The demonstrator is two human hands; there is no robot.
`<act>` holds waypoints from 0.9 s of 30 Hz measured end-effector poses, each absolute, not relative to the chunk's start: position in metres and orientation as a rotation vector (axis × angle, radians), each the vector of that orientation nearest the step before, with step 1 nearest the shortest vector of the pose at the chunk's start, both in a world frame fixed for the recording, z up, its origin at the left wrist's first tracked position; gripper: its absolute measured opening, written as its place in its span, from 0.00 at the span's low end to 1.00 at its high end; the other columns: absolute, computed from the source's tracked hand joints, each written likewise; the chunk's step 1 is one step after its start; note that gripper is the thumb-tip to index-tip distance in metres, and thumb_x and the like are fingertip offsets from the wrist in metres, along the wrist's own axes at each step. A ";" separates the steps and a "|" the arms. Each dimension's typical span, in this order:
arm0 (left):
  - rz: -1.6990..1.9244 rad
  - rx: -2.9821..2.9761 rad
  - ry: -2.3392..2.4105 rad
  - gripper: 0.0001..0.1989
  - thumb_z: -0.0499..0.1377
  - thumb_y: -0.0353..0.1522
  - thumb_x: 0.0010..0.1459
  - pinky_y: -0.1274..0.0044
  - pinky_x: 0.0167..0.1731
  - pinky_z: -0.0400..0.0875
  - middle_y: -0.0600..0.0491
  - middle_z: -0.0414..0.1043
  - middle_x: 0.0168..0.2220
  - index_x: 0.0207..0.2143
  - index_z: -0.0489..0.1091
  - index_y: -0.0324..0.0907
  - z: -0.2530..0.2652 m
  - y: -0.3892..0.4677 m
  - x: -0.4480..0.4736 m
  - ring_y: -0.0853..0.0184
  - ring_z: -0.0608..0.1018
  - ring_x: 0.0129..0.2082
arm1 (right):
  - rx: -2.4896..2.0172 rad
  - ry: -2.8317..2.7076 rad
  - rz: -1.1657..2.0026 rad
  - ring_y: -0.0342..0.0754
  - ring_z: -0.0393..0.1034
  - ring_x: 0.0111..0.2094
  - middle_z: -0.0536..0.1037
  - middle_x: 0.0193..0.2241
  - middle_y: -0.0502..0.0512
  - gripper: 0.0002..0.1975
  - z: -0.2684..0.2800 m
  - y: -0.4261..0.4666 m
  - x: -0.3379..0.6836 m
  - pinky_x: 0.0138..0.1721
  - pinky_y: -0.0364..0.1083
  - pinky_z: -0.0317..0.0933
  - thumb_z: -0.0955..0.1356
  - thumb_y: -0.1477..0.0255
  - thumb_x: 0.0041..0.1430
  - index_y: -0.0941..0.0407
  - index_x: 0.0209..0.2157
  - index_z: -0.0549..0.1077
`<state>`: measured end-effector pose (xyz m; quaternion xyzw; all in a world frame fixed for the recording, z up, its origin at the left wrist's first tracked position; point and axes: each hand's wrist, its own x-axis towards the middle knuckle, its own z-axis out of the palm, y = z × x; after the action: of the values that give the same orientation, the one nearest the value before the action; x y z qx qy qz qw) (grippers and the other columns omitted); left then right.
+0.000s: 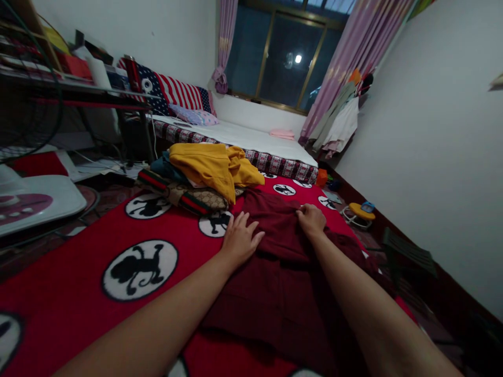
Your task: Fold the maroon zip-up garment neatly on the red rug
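A dark maroon garment (275,283) lies spread on a red blanket (78,246) printed with black figures in white circles. My left hand (239,238) rests flat on the garment's left edge, fingers apart. My right hand (312,218) is closed on a fold of the maroon cloth near its far edge. Both forearms reach out over the garment.
A pile of clothes topped by a yellow garment (214,165) sits just beyond the maroon one. Behind it is a mattress (251,139) with pillows under a dark window. A fan (27,104) stands left; toys (359,212) and a green chair (408,256) stand right.
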<state>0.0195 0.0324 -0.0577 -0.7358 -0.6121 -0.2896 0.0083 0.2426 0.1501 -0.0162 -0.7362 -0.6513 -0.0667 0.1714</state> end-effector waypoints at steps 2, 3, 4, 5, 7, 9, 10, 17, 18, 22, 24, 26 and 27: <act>-0.898 -2.322 -1.878 0.23 0.51 0.46 0.64 0.56 0.65 0.45 0.41 0.61 0.62 0.55 0.71 0.44 -0.057 0.031 0.021 0.53 0.58 0.66 | -2.078 -1.802 -0.289 0.52 0.72 0.46 0.77 0.46 0.60 0.16 -0.018 0.149 0.245 0.41 0.47 0.62 0.62 0.65 0.63 0.54 0.46 0.76; -0.886 -2.342 -1.861 0.24 0.51 0.46 0.63 0.56 0.65 0.44 0.41 0.61 0.63 0.55 0.70 0.45 -0.056 0.030 0.022 0.53 0.57 0.66 | -2.100 -1.802 -0.307 0.53 0.72 0.45 0.77 0.45 0.62 0.16 -0.019 0.149 0.245 0.41 0.48 0.62 0.62 0.65 0.63 0.55 0.45 0.76; -0.871 -2.365 -1.847 0.25 0.52 0.47 0.63 0.56 0.65 0.43 0.41 0.61 0.63 0.56 0.70 0.45 -0.057 0.030 0.023 0.52 0.57 0.66 | -2.137 -1.817 -0.304 0.55 0.73 0.44 0.78 0.42 0.63 0.14 -0.018 0.150 0.245 0.41 0.48 0.62 0.63 0.67 0.61 0.56 0.43 0.77; -0.855 -2.385 -1.840 0.25 0.52 0.47 0.62 0.56 0.65 0.43 0.41 0.60 0.63 0.56 0.70 0.45 -0.057 0.030 0.024 0.52 0.57 0.66 | -2.177 -1.841 -0.289 0.56 0.73 0.44 0.78 0.40 0.65 0.12 -0.017 0.152 0.243 0.41 0.50 0.62 0.65 0.69 0.59 0.57 0.41 0.78; -0.832 -2.406 -1.840 0.26 0.53 0.48 0.62 0.56 0.65 0.45 0.41 0.60 0.63 0.56 0.70 0.45 -0.059 0.030 0.026 0.52 0.57 0.66 | -2.196 -1.868 -0.304 0.59 0.72 0.45 0.77 0.40 0.67 0.11 -0.012 0.160 0.234 0.44 0.52 0.62 0.65 0.73 0.57 0.59 0.39 0.78; -0.829 -2.401 -1.849 0.26 0.54 0.47 0.61 0.57 0.65 0.46 0.41 0.59 0.64 0.56 0.70 0.44 -0.061 0.030 0.028 0.52 0.58 0.66 | -2.063 -1.889 -0.337 0.58 0.70 0.48 0.76 0.43 0.67 0.13 -0.006 0.170 0.217 0.46 0.53 0.61 0.63 0.76 0.58 0.59 0.41 0.77; -0.834 -2.398 -1.853 0.26 0.55 0.47 0.61 0.58 0.65 0.46 0.41 0.58 0.64 0.56 0.70 0.44 -0.062 0.030 0.028 0.52 0.58 0.66 | -1.946 -1.925 -0.314 0.58 0.70 0.49 0.76 0.45 0.67 0.15 -0.003 0.176 0.205 0.47 0.52 0.60 0.62 0.77 0.58 0.59 0.43 0.76; -0.849 -2.406 -1.870 0.26 0.54 0.46 0.61 0.59 0.65 0.49 0.39 0.56 0.65 0.57 0.68 0.42 -0.064 0.029 0.029 0.53 0.57 0.66 | -1.243 -2.412 0.094 0.46 0.73 0.40 0.81 0.39 0.51 0.18 -0.020 0.216 0.123 0.45 0.41 0.64 0.64 0.82 0.52 0.53 0.39 0.80; -0.846 -2.410 -1.873 0.27 0.53 0.47 0.62 0.59 0.65 0.48 0.39 0.56 0.65 0.58 0.68 0.43 -0.064 0.029 0.029 0.53 0.57 0.66 | -1.182 -2.460 0.120 0.46 0.73 0.42 0.81 0.40 0.50 0.19 -0.027 0.221 0.117 0.47 0.41 0.64 0.64 0.83 0.51 0.52 0.38 0.81; -0.817 -2.426 -1.882 0.29 0.51 0.48 0.62 0.58 0.65 0.47 0.40 0.52 0.66 0.61 0.63 0.45 -0.065 0.031 0.028 0.53 0.55 0.67 | -1.147 -2.470 0.120 0.53 0.66 0.53 0.75 0.51 0.60 0.23 -0.048 0.233 0.107 0.56 0.50 0.59 0.62 0.85 0.53 0.57 0.47 0.78; -0.786 -2.433 -1.895 0.30 0.50 0.49 0.63 0.58 0.65 0.46 0.41 0.50 0.67 0.62 0.62 0.46 -0.065 0.032 0.028 0.53 0.53 0.67 | -1.192 -2.444 0.126 0.56 0.64 0.56 0.71 0.55 0.63 0.24 -0.050 0.236 0.106 0.58 0.55 0.56 0.61 0.84 0.56 0.57 0.51 0.76; -0.752 -2.437 -1.911 0.29 0.49 0.50 0.63 0.58 0.65 0.45 0.42 0.49 0.68 0.62 0.62 0.47 -0.064 0.034 0.027 0.54 0.52 0.68 | -1.217 -2.456 0.165 0.56 0.64 0.56 0.71 0.56 0.62 0.22 -0.046 0.235 0.107 0.59 0.55 0.56 0.63 0.81 0.57 0.56 0.51 0.76; -0.736 -2.439 -1.920 0.29 0.49 0.50 0.63 0.58 0.65 0.45 0.43 0.48 0.68 0.62 0.62 0.47 -0.064 0.034 0.027 0.54 0.52 0.68 | -1.221 -2.476 0.193 0.55 0.64 0.57 0.70 0.56 0.60 0.20 -0.043 0.231 0.110 0.59 0.54 0.56 0.64 0.80 0.56 0.56 0.50 0.76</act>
<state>0.0267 0.0343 -0.0637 -0.7643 -0.6018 -0.2306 -0.0241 0.1095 0.2315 -0.0427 -0.4336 -0.8791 0.0684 0.1857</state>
